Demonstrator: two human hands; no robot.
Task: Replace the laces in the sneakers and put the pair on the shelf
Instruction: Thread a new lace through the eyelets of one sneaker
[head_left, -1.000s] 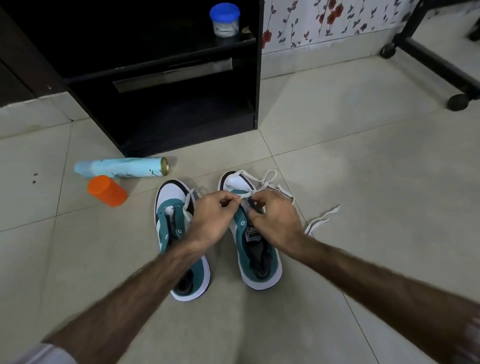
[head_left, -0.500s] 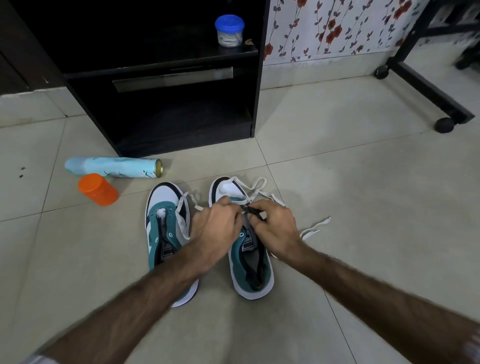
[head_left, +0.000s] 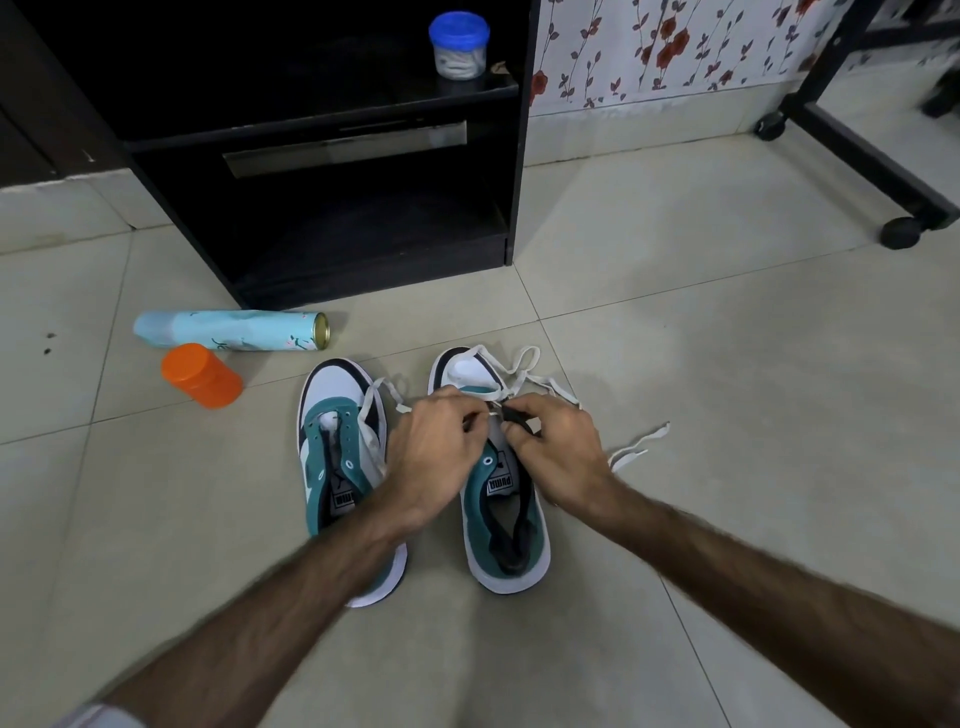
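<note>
Two teal-and-white sneakers stand side by side on the tiled floor, toes pointing away from me. Over the right sneaker (head_left: 501, 525) both hands work at the front eyelets. My left hand (head_left: 439, 457) pinches the white lace (head_left: 524, 364) near the tongue. My right hand (head_left: 558, 457) pinches the lace and the dark tongue edge. Loose lace loops lie past the toe and trail right on the floor. The left sneaker (head_left: 332, 457) has a loose white lace hanging along its right side. The black shelf unit (head_left: 332, 218) stands just beyond the shoes.
A pale blue spray can (head_left: 228, 330) lies on its side left of the shoes, with an orange-lidded jar (head_left: 200, 375) beside it. A blue-lidded tub (head_left: 458, 45) sits on the upper shelf. A black wheeled frame (head_left: 872, 156) stands at the right.
The view has tilted a little, so shoes and hands sit lower in the frame. Both hands stay on the right sneaker's lace, fingers shifting slightly at the front eyelets.
</note>
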